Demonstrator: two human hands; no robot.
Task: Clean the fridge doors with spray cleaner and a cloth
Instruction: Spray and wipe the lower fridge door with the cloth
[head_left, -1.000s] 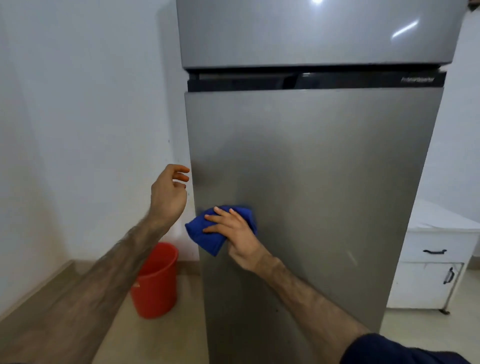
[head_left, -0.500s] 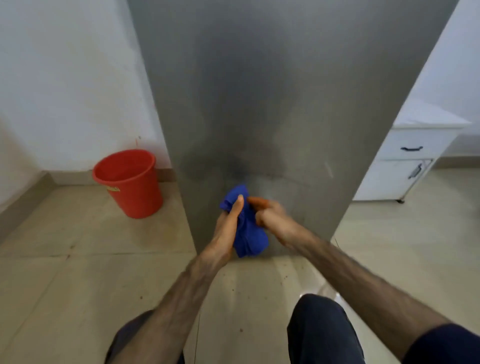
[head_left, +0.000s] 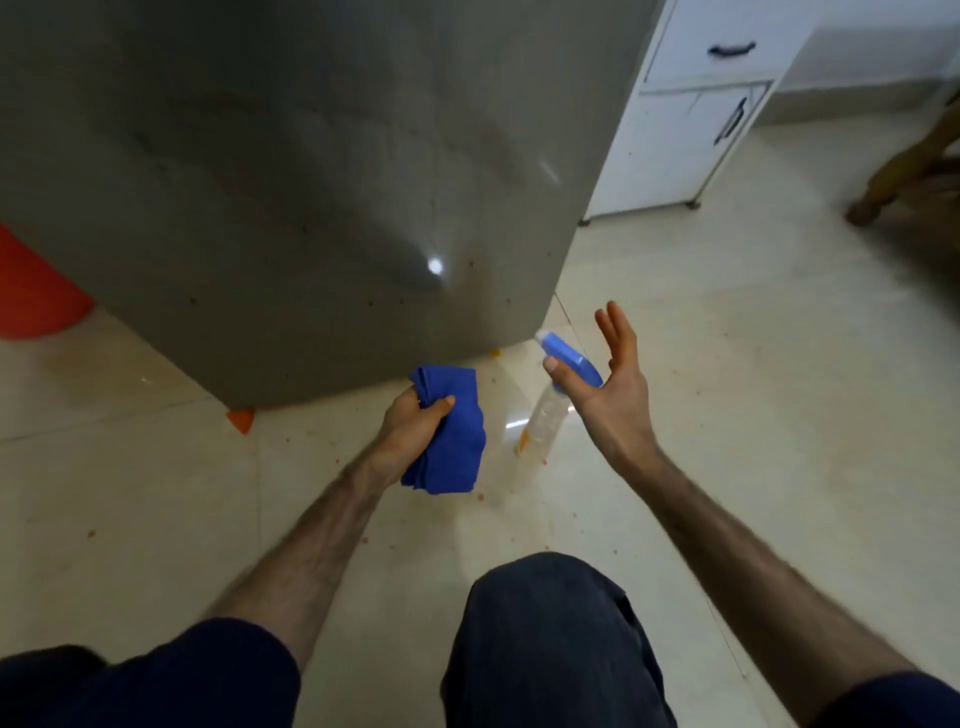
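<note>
Item, far left: red bucket (head_left: 36, 291) on the floor (head_left: 727, 415). Item, centre: grey fridge door (head_left: 311, 182), speckled near its lower edge. Item: our left hand (head_left: 415, 421), grip wrapped round the blue cloth (head_left: 452, 436). Item: spray bottle (head_left: 558, 389) on the floor, long axis leaning far-right, blue head uppermost. Item: our right hand (head_left: 610, 384), grip wide and empty, just right of the bottle head, the nearer hand. Item, far right: white cabinet (head_left: 691, 104).

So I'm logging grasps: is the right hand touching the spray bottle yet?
Cannot tell. In the head view the open right hand overlaps the spray bottle head, thumb near the trigger, but neither contact nor gap shows plainly.
</note>
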